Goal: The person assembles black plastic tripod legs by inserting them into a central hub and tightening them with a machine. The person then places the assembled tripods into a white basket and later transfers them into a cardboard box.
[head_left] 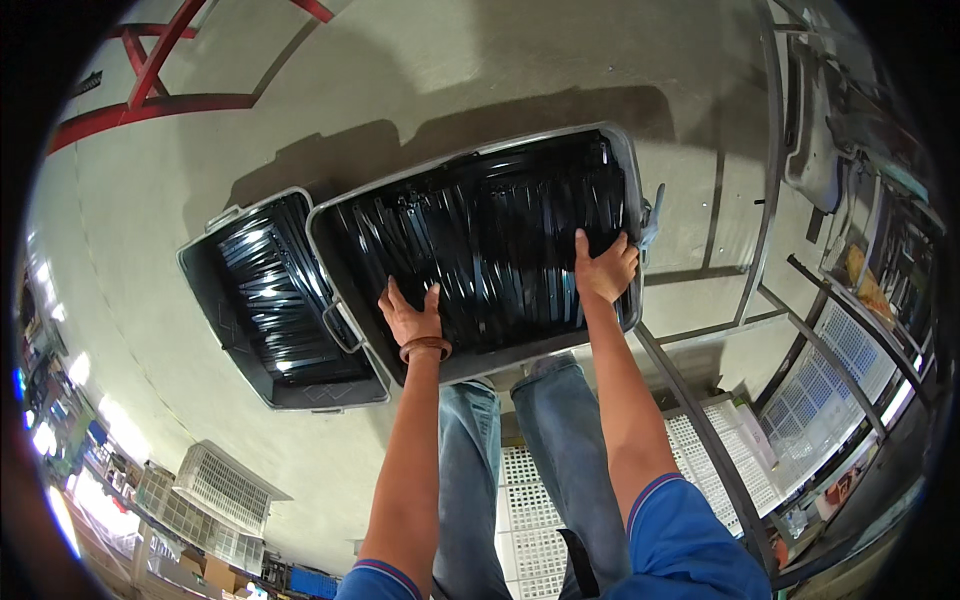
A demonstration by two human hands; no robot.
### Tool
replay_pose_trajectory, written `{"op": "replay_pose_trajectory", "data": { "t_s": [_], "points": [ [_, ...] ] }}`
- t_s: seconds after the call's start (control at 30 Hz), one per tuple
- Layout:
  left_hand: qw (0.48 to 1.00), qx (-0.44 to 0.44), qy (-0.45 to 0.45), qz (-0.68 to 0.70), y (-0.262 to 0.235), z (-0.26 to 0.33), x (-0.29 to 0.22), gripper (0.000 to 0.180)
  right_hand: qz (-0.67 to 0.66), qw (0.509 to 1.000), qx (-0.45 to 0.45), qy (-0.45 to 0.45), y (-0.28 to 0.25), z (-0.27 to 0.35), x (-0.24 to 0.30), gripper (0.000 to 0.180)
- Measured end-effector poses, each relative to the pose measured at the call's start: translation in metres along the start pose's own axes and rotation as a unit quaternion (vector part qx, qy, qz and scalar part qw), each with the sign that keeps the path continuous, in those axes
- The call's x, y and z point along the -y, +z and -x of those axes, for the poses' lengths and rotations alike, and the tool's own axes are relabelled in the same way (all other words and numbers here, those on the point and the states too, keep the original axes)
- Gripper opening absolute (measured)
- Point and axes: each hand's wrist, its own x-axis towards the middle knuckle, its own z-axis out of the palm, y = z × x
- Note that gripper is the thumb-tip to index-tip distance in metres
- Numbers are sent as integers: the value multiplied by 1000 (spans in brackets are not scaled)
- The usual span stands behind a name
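In the middle of our view we have a large rectangular black bin (500, 357) with a grey rim, and it is filled with glossy black strips (490, 240), lying side by side. At nine o'clock from it, just beside, there is a second black bin (215, 300), which looks smaller; it holds similar shiny strips (265, 285), with part of its floor showing.

Both our hands are inside the large bin. The left hand (410, 315), at eight o'clock, is open, palm down on the strips, fingers and thumb spread. The right hand (607, 270), at three o'clock near the end wall, is also open over the strips, its thumb well apart from the fingers. Most of the strips lie between our hands and beyond them, toward twelve o'clock.
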Motion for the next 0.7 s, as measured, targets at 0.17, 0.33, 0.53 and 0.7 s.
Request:
{"op": "replay_pose_trajectory", "data": {
  "t_s": [0.17,0.33,0.53,0.7],
  "points": [
    [992,72,-89,-47,-8,-12,-28,87,-4,1000,0,6,8,3,8,90],
    [993,18,-109,38,0,-24,-21,97,-27,999,-10,-27,3,16,17,87],
    [991,93,-90,40,17,-18,-43,101,-96,994,52,27,0,35,52,79],
    [971,160,-116,133,25,-3,-61,93,-156,980,104,60,-8,59,78,82]
  ]
}}
